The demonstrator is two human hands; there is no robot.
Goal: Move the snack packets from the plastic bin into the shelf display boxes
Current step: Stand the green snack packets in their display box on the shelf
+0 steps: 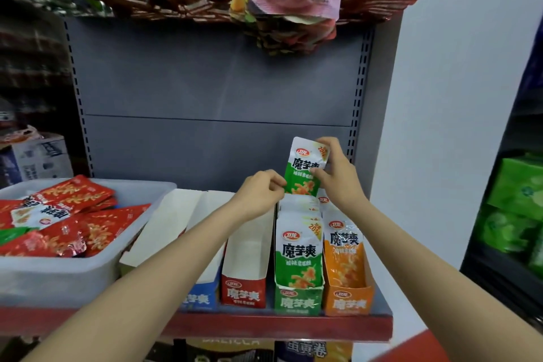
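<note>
1. Pinching a green snack packet upright at centre right of the frame, the right hand curls thumb and fingers round the packet's right edge, and the left hand nips its lower left edge.
2. The held packet sits just above the rear of the green display box, which already carries a row of green packets.
3. To the right, touching it, the orange display box holds orange packets.
4. To the left stand the red display box and the blue display box, partly hidden by the left forearm.
5. At lower left, the plastic bin holds mostly red packets.
6. All rest on the shelf.
</note>
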